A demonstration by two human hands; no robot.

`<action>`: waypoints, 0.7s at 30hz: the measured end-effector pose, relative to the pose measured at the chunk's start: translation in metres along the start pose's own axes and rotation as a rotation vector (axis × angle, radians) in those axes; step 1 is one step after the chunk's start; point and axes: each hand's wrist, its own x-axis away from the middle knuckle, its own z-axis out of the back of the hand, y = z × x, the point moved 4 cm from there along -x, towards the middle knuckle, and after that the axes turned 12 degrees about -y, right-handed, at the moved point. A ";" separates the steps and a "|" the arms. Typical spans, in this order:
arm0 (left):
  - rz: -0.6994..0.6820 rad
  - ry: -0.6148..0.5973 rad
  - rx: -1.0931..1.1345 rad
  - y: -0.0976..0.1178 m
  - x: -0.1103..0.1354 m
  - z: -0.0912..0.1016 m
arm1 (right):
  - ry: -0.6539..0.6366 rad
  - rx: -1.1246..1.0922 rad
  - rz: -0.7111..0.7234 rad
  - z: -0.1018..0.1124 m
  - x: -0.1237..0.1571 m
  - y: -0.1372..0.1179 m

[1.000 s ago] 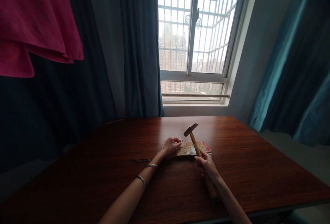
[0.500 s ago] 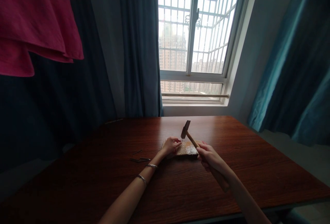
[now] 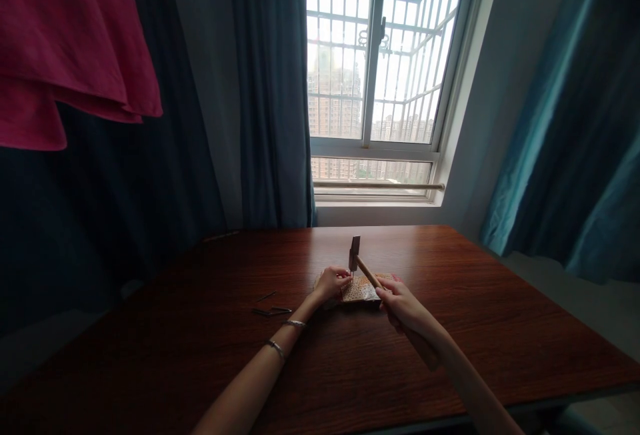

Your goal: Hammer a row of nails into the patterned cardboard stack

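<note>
My right hand point(image 3: 406, 305) is wrapped round the wooden handle of a hammer point(image 3: 367, 271). The hammer's dark metal head is right over a thin upright nail point(image 3: 353, 275), at or very near its top. With thumb and fingers pinched, my left hand point(image 3: 334, 282) steadies this nail over a patterned, speckled block point(image 3: 361, 289). The block lies flat on the brown wooden table point(image 3: 310, 371), and its left end is partly hidden by my left hand.
Several loose nails point(image 3: 271, 311) lie on the table left of the block. A barred window point(image 3: 373, 75) stands behind the table, between blue curtains point(image 3: 273, 101). A pink cloth point(image 3: 75, 41) hangs at upper left.
The hammer has swung down and to the left, bringing its head onto or close to the nail. My right hand moved slightly left with it; my left hand has stayed in place.
</note>
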 end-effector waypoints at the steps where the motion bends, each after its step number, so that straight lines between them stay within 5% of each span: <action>1: -0.009 -0.003 -0.003 -0.001 -0.001 -0.001 | 0.000 0.005 -0.007 0.000 0.000 0.001; 10: -0.067 0.002 -0.069 -0.003 -0.002 -0.002 | 0.010 0.030 0.020 0.000 -0.003 -0.002; 21: 0.020 0.001 -0.076 0.000 0.003 0.000 | 0.031 0.010 0.004 0.000 -0.003 0.004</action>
